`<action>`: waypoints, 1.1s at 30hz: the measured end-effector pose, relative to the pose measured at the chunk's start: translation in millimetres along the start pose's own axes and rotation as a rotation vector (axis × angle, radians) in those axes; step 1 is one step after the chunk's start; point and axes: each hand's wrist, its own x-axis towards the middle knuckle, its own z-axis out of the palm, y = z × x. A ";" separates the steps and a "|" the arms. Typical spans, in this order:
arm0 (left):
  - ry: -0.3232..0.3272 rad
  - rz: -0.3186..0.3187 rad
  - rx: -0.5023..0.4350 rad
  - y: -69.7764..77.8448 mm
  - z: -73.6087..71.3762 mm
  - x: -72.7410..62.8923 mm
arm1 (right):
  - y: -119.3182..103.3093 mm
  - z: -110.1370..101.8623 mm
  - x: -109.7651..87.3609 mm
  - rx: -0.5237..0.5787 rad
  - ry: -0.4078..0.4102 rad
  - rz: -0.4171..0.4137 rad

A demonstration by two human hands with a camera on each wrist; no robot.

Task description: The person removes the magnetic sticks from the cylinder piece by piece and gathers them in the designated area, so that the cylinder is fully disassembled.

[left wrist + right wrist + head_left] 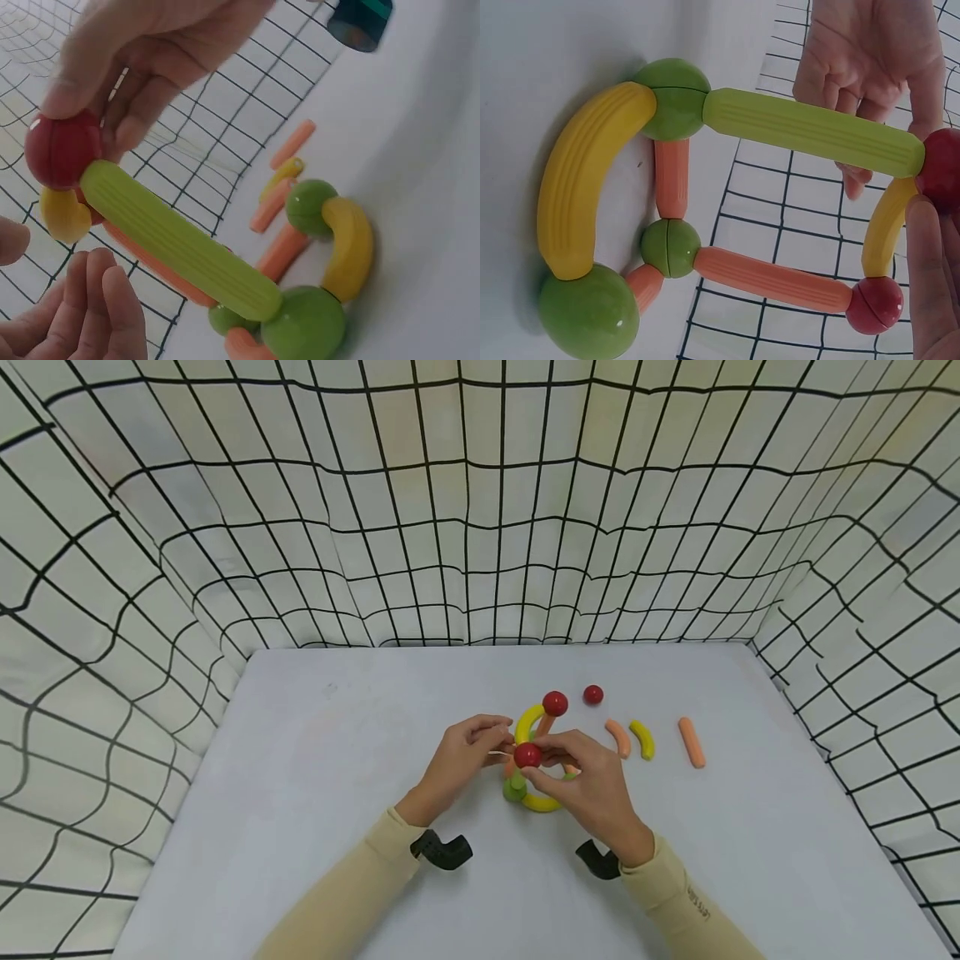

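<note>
A toy frame of balls and rods stands on the white table (337, 718). My right hand (596, 785) pinches the near red ball (527, 755) between thumb and fingers, at the top of a straight light-green rod (180, 240). From that ball a yellow curved rod (885, 229) reaches the far red ball (875, 305), above an upright orange rod (772, 279). Low down, green balls (589, 311) join a larger yellow curved rod (570, 180) and short orange rods (672, 178). Beside the near red ball, my left hand (467, 756) has loosely bent fingers, apart from it in the left wrist view.
To the right of the frame lie a loose red ball (593, 695), an orange curved rod (618, 739), a yellow curved rod (642, 740) and a straight orange rod (692, 743). Black netting (467, 527) over white walls borders the table's back and sides.
</note>
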 end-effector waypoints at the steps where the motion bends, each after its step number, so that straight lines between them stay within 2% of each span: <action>1: -0.007 -0.014 -0.012 2.0 -0.1 0.8 | 0.2 0.2 -0.3 0.005 0.001 0.000; 8: -0.096 -0.055 -0.043 9.1 0.4 5.2 | -0.5 2.0 -1.2 0.000 0.003 -0.001; 11: -0.112 -0.067 -0.056 11.3 1.5 5.5 | -1.1 2.9 -1.8 0.003 0.008 0.003; 23: -0.027 -0.048 0.033 13.4 6.1 5.5 | -1.8 5.1 -3.9 0.019 0.004 0.001; 27: -0.022 -0.033 0.066 12.0 6.3 6.8 | -1.4 5.0 -3.5 0.017 0.006 0.004; 33: -0.002 0.024 0.178 8.6 4.0 11.4 | 0.1 3.8 -2.7 0.015 0.009 -0.001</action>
